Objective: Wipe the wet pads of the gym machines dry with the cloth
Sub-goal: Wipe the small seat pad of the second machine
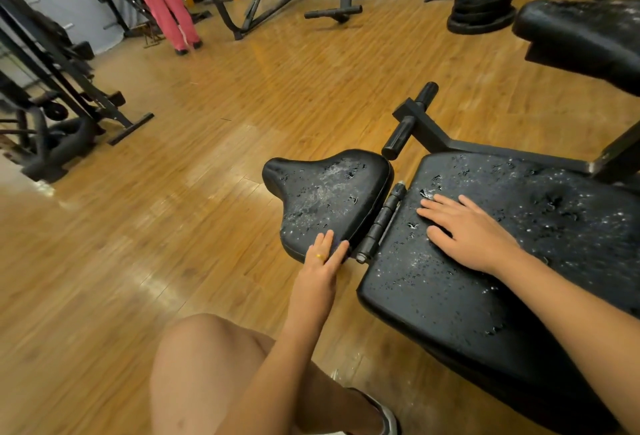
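left hand [320, 263] on wet seat pad [325, 197], right hand [472, 232] flat on back pad [519, 261]

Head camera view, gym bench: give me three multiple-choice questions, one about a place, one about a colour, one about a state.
1. Where does the right hand lie?
A. On the small seat pad
B. On the large pad
C. On the floor

2. What colour are the trousers of the person in the background?
A. Blue
B. Green
C. Pink

3. What state is the large pad's surface in?
A. Dotted with water drops
B. Dry
C. Covered by a cloth

Answers: 1 B, its straight fingers lie flat on the large pad; 2 C, the trousers are plainly pink; 3 A, drops glisten all over the pad.
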`<state>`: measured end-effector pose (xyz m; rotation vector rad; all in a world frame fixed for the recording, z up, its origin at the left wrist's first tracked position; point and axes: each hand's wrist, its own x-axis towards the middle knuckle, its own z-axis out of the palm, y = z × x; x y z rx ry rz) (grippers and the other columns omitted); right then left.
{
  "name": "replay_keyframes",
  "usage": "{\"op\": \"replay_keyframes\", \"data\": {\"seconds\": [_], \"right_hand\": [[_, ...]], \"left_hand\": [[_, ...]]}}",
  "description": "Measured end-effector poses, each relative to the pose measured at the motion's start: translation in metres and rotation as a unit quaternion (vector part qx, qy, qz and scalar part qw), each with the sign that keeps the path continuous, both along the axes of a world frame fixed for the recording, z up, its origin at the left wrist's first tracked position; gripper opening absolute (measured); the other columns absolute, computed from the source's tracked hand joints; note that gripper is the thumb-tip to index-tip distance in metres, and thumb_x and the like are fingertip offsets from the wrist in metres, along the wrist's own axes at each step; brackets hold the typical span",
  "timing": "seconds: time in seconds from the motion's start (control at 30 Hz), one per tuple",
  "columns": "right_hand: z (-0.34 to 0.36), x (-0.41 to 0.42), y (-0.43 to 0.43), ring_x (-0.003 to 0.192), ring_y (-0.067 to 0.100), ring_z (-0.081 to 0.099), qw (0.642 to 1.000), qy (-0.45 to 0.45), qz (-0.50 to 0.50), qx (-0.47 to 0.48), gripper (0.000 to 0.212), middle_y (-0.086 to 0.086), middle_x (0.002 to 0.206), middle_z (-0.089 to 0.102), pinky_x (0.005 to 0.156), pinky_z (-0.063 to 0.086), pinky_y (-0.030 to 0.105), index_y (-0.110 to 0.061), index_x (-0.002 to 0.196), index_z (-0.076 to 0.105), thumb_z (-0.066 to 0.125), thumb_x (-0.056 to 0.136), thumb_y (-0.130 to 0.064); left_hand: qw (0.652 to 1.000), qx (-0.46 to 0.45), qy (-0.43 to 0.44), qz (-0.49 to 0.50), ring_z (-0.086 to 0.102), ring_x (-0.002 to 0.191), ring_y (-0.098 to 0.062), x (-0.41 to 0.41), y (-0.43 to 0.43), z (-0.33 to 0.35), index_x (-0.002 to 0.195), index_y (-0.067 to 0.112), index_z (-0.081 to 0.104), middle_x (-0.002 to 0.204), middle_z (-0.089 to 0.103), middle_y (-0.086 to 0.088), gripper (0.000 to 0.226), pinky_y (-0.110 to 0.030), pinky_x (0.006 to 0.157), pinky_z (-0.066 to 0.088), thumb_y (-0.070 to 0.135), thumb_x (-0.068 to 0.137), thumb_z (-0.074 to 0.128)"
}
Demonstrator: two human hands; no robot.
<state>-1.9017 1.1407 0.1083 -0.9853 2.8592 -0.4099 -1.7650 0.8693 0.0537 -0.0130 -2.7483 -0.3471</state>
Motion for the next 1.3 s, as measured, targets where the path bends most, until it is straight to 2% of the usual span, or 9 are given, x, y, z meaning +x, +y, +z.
{"op": "replay_keyframes", "data": {"seconds": [0.13,0.23,0.43,0.53,0.67,0.83,0.97,1.07,1.3], "right_hand": [[-0.001,-0.001,-0.001,0.146,0.000,0.008,1.000,0.002,-0.001,-0.007,0.049,-0.017,0.158,0.023,0.120,-0.002,0.032,-0.033,0.150,0.032,0.029,0.102,-0.042],[0.000,-0.002,0.000,0.146,0.000,0.009,1.000,0.001,-0.002,-0.007,0.049,-0.016,0.158,0.023,0.120,-0.002,0.032,-0.033,0.150,0.033,0.030,0.101,-0.042],[0.000,-0.001,0.000,0.146,0.000,0.008,1.000,0.003,0.001,-0.001,0.049,-0.017,0.158,0.022,0.120,-0.002,0.032,-0.033,0.150,0.032,0.030,0.102,-0.041],[-0.001,-0.002,0.001,0.146,0.000,0.008,1.000,0.007,-0.002,-0.001,0.049,-0.017,0.158,0.022,0.121,-0.001,0.033,-0.034,0.150,0.032,0.028,0.102,-0.043],[-0.004,-0.004,0.001,0.146,-0.002,0.007,1.000,0.005,-0.003,-0.003,0.050,-0.019,0.157,0.022,0.122,0.000,0.033,-0.034,0.150,0.032,0.029,0.101,-0.044],[-0.003,-0.004,0.000,0.145,-0.002,0.009,1.000,0.010,-0.001,0.001,0.049,-0.018,0.157,0.023,0.122,0.001,0.033,-0.035,0.149,0.033,0.030,0.101,-0.044],[-0.004,-0.004,0.001,0.143,-0.005,0.005,1.000,0.015,0.000,0.004,0.051,-0.019,0.157,0.021,0.120,-0.002,0.030,-0.035,0.150,0.032,0.025,0.101,-0.046],[-0.003,-0.004,0.000,0.140,-0.008,0.001,1.000,0.014,-0.002,0.010,0.051,-0.020,0.157,0.019,0.118,-0.006,0.027,-0.035,0.151,0.029,0.025,0.101,-0.045],[-0.003,-0.005,-0.003,0.144,-0.005,0.004,1.000,0.008,-0.003,0.017,0.053,-0.019,0.157,0.020,0.120,-0.003,0.031,-0.035,0.150,0.030,0.023,0.100,-0.048]], "left_hand": [[0.970,0.160,0.070,0.171,0.050,0.132,-0.037,-0.008,-0.008,0.006,0.126,0.007,0.066,0.143,0.051,-0.021,0.042,-0.039,0.099,0.047,-0.010,0.088,0.060],[0.942,0.240,0.088,0.216,0.043,0.139,-0.025,-0.022,-0.012,0.016,0.131,0.009,0.063,0.147,0.049,-0.012,0.035,-0.020,0.105,0.031,0.002,0.099,0.053],[0.923,0.291,0.084,0.237,0.017,0.148,-0.012,-0.012,0.014,0.004,0.145,0.008,0.047,0.158,0.029,-0.004,0.043,-0.025,0.117,0.019,0.009,0.102,0.049],[0.912,0.309,0.106,0.247,0.021,0.146,-0.011,-0.017,0.011,0.003,0.143,0.006,0.049,0.156,0.035,-0.006,0.042,-0.028,0.118,0.023,0.007,0.101,0.050],[0.877,0.358,0.120,0.296,0.031,0.145,-0.016,-0.033,-0.006,0.015,0.141,0.005,0.052,0.153,0.041,-0.006,0.039,-0.015,0.113,0.019,0.009,0.102,0.048],[0.820,0.423,0.104,0.372,0.046,0.136,-0.026,-0.046,-0.022,0.027,0.138,0.011,0.056,0.144,0.054,-0.008,0.038,-0.040,0.114,0.034,0.018,0.103,0.044],[0.824,0.428,0.107,0.356,0.034,0.145,-0.016,-0.031,0.002,0.026,0.143,0.008,0.050,0.154,0.041,-0.003,0.041,-0.020,0.114,0.019,0.014,0.103,0.047],[0.830,0.417,0.108,0.353,0.037,0.143,-0.018,-0.039,-0.006,0.032,0.141,0.007,0.052,0.151,0.045,-0.005,0.040,-0.027,0.117,0.025,0.014,0.102,0.049],[0.826,0.424,0.026,0.371,0.065,0.105,-0.032,-0.077,-0.068,0.035,0.116,0.016,0.071,0.109,0.073,-0.008,0.031,-0.045,0.089,0.053,0.023,0.095,0.050]]}}
